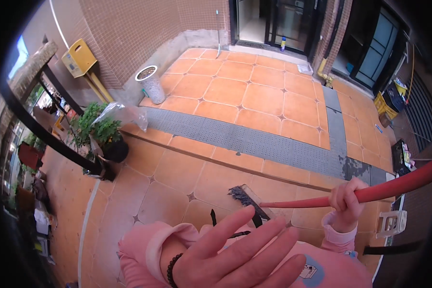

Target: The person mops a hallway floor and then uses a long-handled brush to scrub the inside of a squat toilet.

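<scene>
My right hand (348,201) is wrapped around the red handle of a broom (297,203). From my fist the handle runs left to the broom's head (247,198), whose dark bristles rest on the orange floor tiles. Close in front of me, my left hand (235,254) is raised with its fingers stretched out and apart, holding nothing. It has a dark beaded bracelet at the wrist, below a pink sleeve. Part of my clothing and the floor behind it are hidden by this hand.
A low step edge (216,154) crosses ahead, topped by a grey grating strip. Potted plants (105,129) with plastic film stand left, beside a dark post. A tall speckled planter (152,86) is by the wall. At right sits a white plastic stool (392,223).
</scene>
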Demonstrator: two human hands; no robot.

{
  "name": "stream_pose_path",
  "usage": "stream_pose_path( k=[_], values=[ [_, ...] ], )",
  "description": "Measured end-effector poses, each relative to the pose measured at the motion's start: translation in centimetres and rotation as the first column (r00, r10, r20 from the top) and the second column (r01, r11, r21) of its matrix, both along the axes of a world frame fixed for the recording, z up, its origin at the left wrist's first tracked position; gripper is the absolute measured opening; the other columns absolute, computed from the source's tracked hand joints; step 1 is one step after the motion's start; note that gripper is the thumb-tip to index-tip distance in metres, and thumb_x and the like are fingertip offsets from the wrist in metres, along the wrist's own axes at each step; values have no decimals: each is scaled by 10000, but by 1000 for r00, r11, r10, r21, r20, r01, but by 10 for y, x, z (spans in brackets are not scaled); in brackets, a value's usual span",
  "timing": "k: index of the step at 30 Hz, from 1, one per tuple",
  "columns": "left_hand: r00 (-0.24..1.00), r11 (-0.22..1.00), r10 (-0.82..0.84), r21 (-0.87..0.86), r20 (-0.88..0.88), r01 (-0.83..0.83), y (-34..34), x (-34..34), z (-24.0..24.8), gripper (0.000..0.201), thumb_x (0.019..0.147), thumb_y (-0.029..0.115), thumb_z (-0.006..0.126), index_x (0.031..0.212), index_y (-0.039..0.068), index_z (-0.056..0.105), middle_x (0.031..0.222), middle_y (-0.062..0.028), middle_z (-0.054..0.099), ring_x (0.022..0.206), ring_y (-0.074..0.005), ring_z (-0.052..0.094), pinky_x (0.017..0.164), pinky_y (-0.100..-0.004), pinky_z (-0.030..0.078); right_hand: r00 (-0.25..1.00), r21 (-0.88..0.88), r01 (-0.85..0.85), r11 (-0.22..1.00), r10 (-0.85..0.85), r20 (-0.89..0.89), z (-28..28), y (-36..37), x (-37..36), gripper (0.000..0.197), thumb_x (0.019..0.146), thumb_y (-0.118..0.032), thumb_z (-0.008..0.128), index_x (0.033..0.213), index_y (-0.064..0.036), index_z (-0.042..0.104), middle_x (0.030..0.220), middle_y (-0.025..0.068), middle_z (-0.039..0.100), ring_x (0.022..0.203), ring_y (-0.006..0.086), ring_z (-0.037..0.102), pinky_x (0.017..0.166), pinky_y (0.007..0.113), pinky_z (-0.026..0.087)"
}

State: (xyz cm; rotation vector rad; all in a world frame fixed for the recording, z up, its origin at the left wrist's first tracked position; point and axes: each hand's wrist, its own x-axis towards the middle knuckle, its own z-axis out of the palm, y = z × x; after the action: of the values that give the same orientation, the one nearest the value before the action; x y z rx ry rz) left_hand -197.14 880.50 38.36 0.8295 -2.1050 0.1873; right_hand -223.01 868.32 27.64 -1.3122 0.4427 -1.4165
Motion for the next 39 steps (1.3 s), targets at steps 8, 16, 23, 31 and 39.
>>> stream_pose_path(
  k=[8,16,23,31,39],
  values=[
    [990,998,33,60,-138,-25,-173,-47,-23,226,765,98,556,987,114,595,957,4,608,831,-128,599,762,-295,469,829,-3,551,834,-549,-105,-23,-76,-35,286,851,-99,512,631,-79,330,444,-17,341,351,51,264,333,226,208],
    [939,985,-172,-39,-298,168,-400,3,-18,353,781,64,508,1123,149,494,1100,-11,531,872,-162,556,751,-354,449,542,82,825,560,-740,-398,-28,-249,-48,315,886,-91,492,621,-93,321,460,-30,329,355,46,260,343,218,204],
    [674,812,-581,-384,-456,440,-604,26,59,474,796,33,466,1243,180,405,1226,-24,463,908,-192,518,740,-406,432,287,5,948,318,-851,-439,55,-337,-105,310,889,-110,490,628,-108,323,442,-35,312,338,45,261,335,215,216],
    [173,374,-857,-357,-485,856,-763,-14,32,510,855,223,455,1340,138,323,1277,-95,450,961,-303,489,792,-489,371,117,-16,990,140,-881,-457,61,-407,-155,306,884,-99,497,625,-101,335,432,-21,334,323,63,285,333,224,246],
    [861,828,-421,267,-285,493,-943,-195,-80,245,727,-80,529,955,7,545,922,-119,550,743,-212,582,641,-284,491,77,117,993,20,-861,-503,0,-511,-277,338,839,-99,548,568,-94,345,429,-8,372,333,80,344,327,233,269]
  ],
)
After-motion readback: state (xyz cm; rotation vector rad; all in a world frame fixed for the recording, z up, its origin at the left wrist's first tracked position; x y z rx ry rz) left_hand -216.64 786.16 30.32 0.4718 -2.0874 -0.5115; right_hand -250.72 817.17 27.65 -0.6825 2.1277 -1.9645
